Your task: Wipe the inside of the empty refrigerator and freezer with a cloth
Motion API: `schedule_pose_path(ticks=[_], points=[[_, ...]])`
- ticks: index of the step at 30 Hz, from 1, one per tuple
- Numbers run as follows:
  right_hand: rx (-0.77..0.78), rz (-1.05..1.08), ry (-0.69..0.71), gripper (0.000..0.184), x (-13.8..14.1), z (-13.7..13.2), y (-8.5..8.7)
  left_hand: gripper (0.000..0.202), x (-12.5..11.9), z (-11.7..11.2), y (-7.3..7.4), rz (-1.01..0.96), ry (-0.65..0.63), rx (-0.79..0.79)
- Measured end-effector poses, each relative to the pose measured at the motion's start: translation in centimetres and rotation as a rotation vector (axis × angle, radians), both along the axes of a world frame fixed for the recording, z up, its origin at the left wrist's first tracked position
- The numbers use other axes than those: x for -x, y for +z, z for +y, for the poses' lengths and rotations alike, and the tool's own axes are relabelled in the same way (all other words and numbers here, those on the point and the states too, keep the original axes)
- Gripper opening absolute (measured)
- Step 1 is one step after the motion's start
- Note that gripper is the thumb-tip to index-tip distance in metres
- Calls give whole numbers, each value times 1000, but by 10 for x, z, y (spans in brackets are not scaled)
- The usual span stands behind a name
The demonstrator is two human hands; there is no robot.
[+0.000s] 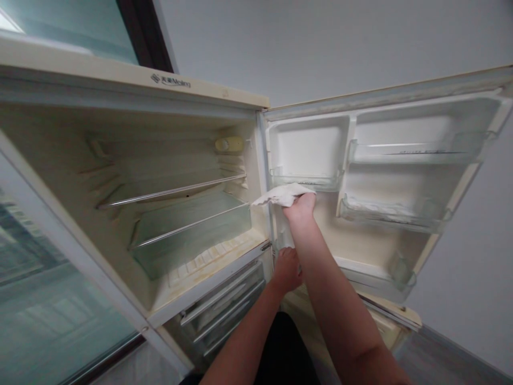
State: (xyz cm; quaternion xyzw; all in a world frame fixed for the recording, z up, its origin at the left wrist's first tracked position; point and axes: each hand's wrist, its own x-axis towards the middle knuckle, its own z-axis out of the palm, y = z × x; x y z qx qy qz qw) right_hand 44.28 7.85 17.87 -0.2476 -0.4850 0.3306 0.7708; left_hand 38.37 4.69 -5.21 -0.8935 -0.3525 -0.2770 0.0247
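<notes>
We press a white cloth [284, 194], gripped in our right hand [300, 207], against the open fridge door [385, 187], while our left hand [285, 269] clasps its lower edge.

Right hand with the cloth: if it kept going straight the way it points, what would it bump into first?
Probably the small clear door shelf just above the right hand and its white cloth, on the inner side of the open fridge door. Depth is hard to judge.
</notes>
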Motion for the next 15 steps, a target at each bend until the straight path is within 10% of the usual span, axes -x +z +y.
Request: schedule_pose_path(ticks=[8,15], points=[[142,0,73,69,-30,-13,12,18,8,-9,10,21,1,-49],[45,124,119,71,1,-34,8,16,5,3,-3,28,5,-54]])
